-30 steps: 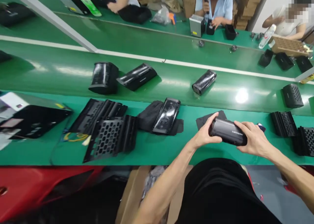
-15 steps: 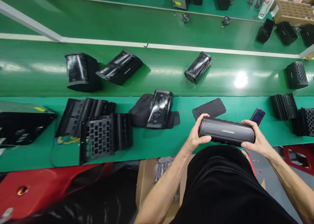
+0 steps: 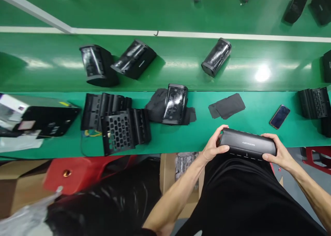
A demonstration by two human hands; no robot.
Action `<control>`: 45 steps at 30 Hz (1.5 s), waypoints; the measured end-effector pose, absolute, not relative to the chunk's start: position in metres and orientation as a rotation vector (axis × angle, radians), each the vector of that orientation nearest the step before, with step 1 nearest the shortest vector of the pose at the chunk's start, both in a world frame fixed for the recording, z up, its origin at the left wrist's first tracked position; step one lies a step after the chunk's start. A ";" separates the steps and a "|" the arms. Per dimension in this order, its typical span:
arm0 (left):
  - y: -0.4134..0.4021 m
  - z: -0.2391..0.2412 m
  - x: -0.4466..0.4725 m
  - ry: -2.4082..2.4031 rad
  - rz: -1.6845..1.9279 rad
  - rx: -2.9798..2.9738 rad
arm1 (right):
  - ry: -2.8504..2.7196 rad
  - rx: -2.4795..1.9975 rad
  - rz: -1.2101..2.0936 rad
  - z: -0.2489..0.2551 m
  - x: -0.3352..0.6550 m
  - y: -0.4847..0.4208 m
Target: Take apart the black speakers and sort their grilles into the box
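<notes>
A long black speaker (image 3: 247, 147) with white lettering on its side lies level between both my hands, just at the near edge of the green bench (image 3: 181, 143). My left hand (image 3: 213, 147) is closed round its left end, fingers curled over the top. At its right end my right hand (image 3: 278, 154) grips the same way. Behind the speaker on the bench lie a small black cloth (image 3: 227, 106) and a phone (image 3: 279, 116). Another speaker (image 3: 174, 104) rests upright on a black cloth to the left.
Stacks of black perforated grilles sit at left (image 3: 117, 124) and right (image 3: 314, 102). Three speakers (image 3: 216, 57) lie on the glossy conveyor belt (image 3: 165, 63). A black box (image 3: 43, 116) is at far left. A red stool (image 3: 85, 170) and cardboard boxes stand below the bench.
I have drawn the speaker toward my body and turned it level, its long side facing up. My view has tilted down; the people across the belt are out of sight.
</notes>
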State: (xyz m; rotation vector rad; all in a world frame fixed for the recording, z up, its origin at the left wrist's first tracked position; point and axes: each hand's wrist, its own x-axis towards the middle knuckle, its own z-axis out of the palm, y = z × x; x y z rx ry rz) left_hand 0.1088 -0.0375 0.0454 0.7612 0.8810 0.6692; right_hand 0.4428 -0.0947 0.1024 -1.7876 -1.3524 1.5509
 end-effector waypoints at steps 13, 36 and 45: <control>-0.049 0.039 0.092 0.962 0.535 1.012 | -1.306 -1.803 1.600 0.088 0.436 -0.101; -0.034 -0.003 0.115 1.011 0.436 0.698 | -0.495 -1.897 2.096 0.054 0.441 -0.068; -0.026 -0.008 0.119 1.149 0.522 0.744 | -0.870 -1.886 1.947 0.047 0.448 -0.070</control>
